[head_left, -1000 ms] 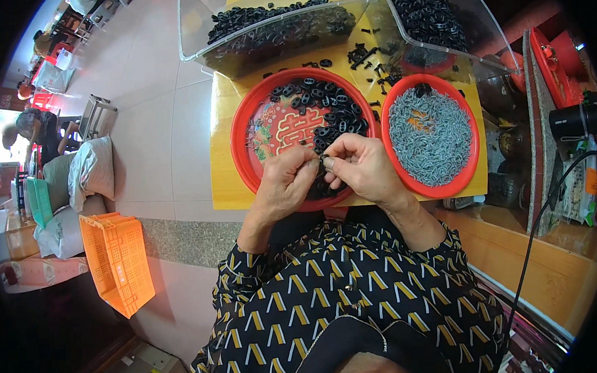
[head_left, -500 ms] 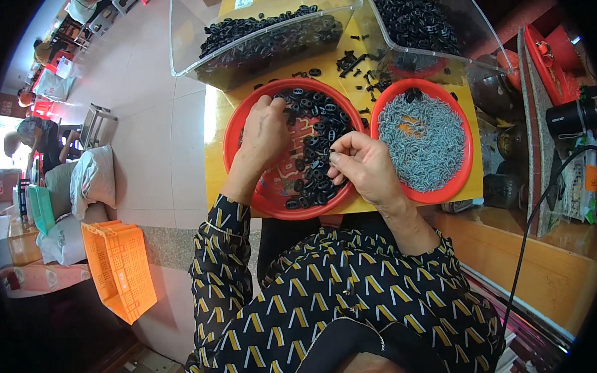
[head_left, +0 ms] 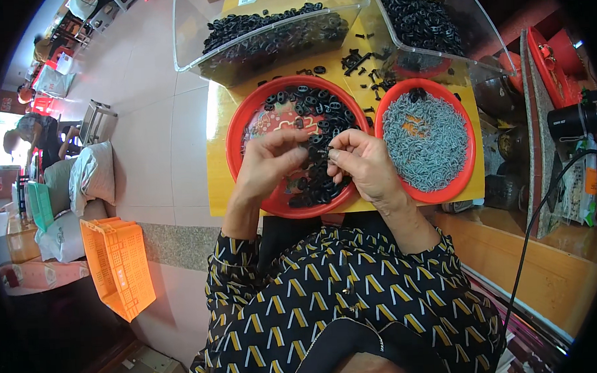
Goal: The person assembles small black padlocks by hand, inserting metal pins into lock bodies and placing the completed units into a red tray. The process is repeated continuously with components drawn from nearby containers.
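Both of my hands are over a round red tray (head_left: 233,139) of loose black oval pieces with holes (head_left: 332,108). My left hand (head_left: 267,166) is curled, thumb and fingertips drawn close together; whatever lies between them is too small to make out. Just across from it, my right hand (head_left: 364,167) pinches a small dark piece between thumb and forefinger, its exact kind unclear. A short gap separates the two sets of fingertips. To the right, a second red tray (head_left: 471,149) holds a mass of silvery screws (head_left: 427,147), with a few black pieces at its far edge.
Two clear plastic bins (head_left: 275,37) (head_left: 432,54) of black pieces stand at the table's far side. Black parts (head_left: 353,61) lie scattered on the yellow table (head_left: 222,203). An orange crate (head_left: 119,268) is at the left. A black cable (head_left: 530,226) hangs at the right.
My left hand has come back from the tray's far left part toward my right hand, fingers curled. My right hand keeps its pinch in nearly the same place.
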Demonstrator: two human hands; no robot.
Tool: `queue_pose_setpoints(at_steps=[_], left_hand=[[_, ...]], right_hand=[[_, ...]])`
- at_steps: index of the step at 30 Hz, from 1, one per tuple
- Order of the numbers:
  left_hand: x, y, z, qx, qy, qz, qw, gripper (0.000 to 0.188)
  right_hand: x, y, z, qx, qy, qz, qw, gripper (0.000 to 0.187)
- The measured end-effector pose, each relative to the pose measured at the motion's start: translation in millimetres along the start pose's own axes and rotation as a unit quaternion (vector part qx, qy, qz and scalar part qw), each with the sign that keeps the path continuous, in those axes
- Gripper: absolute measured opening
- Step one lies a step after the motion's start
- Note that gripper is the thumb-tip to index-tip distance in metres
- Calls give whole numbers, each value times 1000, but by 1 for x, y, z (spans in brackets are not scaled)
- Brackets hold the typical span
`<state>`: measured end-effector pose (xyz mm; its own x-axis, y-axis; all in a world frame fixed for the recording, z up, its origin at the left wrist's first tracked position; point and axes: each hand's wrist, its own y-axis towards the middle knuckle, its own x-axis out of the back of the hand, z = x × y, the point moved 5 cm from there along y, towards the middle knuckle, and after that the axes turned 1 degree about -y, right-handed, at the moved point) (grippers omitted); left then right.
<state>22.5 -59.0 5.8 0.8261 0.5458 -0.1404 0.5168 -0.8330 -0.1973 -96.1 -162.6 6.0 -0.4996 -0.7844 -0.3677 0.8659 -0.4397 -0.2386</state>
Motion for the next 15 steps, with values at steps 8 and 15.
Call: queue_pose_setpoints(at_steps=[8,15], left_hand=[[3,-23,17,-10,-110,-28,993,19],[0,-31,16,-45,-252,-36,966,22]], right_hand=[[-15,-1,-1,-18,16,21,999,9],[-22,-1,-2,-18,-28,10,999,9]])
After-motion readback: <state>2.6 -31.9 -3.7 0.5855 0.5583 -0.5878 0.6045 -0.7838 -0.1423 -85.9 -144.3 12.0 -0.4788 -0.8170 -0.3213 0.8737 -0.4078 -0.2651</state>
